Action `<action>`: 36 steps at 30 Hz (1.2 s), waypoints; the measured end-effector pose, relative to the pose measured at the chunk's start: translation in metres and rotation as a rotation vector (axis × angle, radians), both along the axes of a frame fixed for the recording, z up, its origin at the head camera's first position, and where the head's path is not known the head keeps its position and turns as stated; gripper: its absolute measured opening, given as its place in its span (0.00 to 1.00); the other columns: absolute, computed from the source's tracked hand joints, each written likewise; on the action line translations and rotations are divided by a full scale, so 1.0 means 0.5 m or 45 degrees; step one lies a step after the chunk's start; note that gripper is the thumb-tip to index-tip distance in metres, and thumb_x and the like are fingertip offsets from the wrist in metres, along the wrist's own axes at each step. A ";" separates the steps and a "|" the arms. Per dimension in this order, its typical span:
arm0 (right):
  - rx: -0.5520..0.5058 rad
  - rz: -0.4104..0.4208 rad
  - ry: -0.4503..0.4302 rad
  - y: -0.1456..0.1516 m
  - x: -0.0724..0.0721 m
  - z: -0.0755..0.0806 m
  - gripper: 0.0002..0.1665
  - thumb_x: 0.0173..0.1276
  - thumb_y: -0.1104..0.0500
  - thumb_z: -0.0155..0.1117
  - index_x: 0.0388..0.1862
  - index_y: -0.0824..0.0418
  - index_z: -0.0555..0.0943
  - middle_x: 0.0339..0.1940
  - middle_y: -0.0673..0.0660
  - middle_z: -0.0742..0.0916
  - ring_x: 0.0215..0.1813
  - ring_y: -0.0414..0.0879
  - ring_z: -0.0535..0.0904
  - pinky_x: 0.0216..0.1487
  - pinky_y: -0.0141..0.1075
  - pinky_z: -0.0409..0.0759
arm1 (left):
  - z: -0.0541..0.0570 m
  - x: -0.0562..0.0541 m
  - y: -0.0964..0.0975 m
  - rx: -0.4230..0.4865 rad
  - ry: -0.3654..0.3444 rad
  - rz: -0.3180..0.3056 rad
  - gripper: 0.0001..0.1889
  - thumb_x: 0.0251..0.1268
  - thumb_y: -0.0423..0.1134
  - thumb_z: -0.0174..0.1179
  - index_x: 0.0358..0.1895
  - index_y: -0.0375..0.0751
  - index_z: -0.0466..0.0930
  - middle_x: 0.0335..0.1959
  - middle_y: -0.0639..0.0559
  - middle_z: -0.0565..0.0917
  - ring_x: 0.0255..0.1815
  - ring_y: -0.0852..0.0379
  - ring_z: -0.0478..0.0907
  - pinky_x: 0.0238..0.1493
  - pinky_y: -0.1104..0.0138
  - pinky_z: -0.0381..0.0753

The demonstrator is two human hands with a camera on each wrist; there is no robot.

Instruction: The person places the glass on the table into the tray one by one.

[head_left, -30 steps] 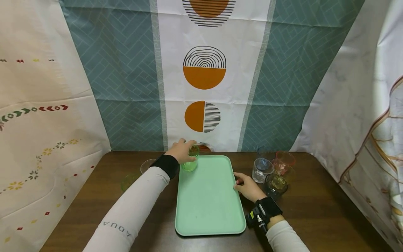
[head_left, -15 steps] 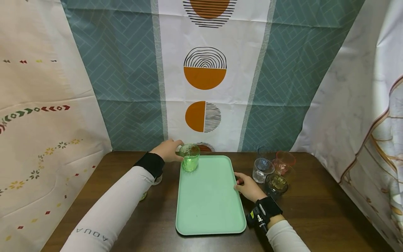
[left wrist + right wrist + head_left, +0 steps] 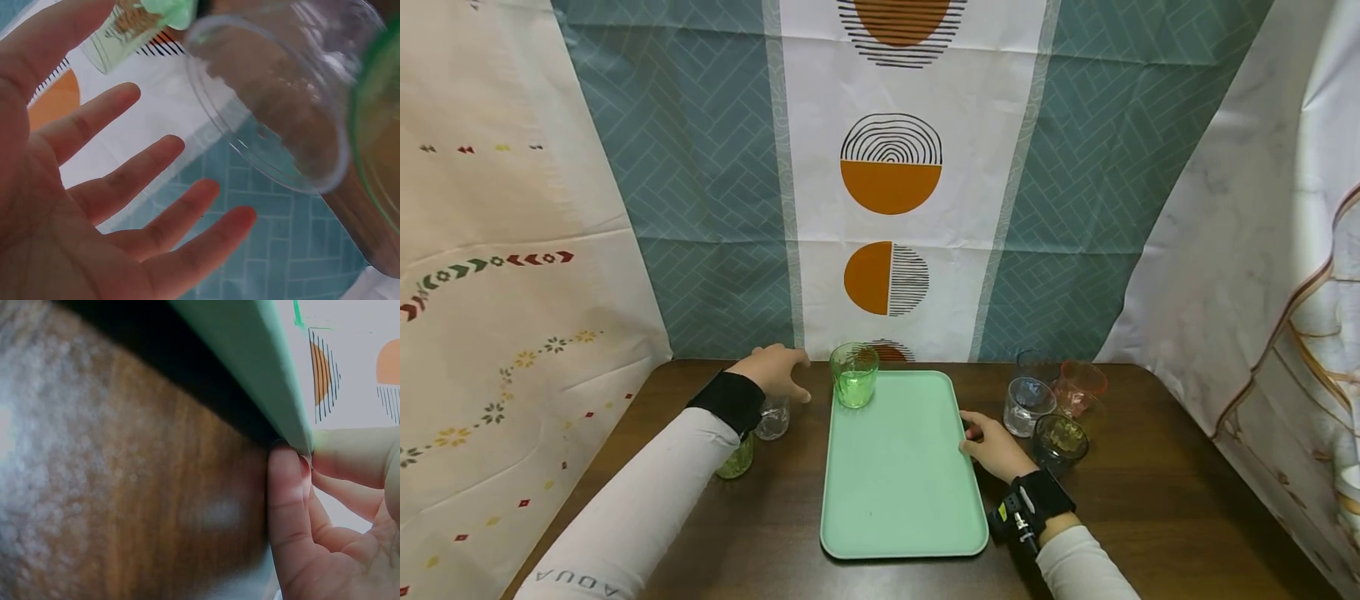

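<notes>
we see left hand (image 3: 772,372) spread, holding nothing; right hand (image 3: 996,447) pinching tray (image 3: 904,479) at three o'clock; green glass (image 3: 854,380) at its eleven.

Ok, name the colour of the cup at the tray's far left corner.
The cup is translucent green; the head view shows it best.

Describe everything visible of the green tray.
The green tray is rectangular, with rounded corners and a low raised rim; its smooth, even-coloured surface looks like plastic. It appears to lie flat on the brown table, its long sides running front to back. A green glass stands on its far left corner, and the right hand pinches its right edge.
</notes>
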State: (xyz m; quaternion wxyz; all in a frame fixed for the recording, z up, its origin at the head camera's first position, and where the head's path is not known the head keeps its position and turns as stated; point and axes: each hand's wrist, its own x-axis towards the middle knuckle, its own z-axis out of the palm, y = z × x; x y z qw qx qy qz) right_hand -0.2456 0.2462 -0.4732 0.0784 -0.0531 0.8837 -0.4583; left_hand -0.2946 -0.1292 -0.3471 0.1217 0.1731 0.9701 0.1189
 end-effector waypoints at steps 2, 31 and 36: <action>0.001 0.002 0.004 0.000 0.001 0.000 0.32 0.72 0.72 0.59 0.74 0.72 0.66 0.40 0.60 0.77 0.39 0.50 0.75 0.39 0.42 0.80 | -0.001 0.005 -0.010 -0.015 -0.016 0.021 0.30 0.66 0.47 0.69 0.67 0.38 0.75 0.66 0.30 0.72 0.66 0.25 0.67 0.62 0.37 0.71; -0.010 0.031 0.028 0.006 0.000 -0.001 0.33 0.72 0.72 0.60 0.75 0.72 0.66 0.39 0.59 0.77 0.39 0.50 0.74 0.39 0.41 0.77 | -0.038 0.003 -0.066 0.040 -0.003 -0.033 0.29 0.53 0.39 0.78 0.58 0.34 0.79 0.54 0.33 0.79 0.53 0.40 0.76 0.44 0.54 0.83; -0.016 0.013 0.007 0.005 0.001 0.000 0.33 0.72 0.72 0.60 0.75 0.71 0.66 0.39 0.59 0.76 0.39 0.50 0.73 0.39 0.41 0.78 | -0.034 0.004 -0.063 0.035 -0.016 -0.035 0.29 0.53 0.39 0.78 0.57 0.34 0.79 0.54 0.33 0.80 0.52 0.40 0.76 0.44 0.54 0.83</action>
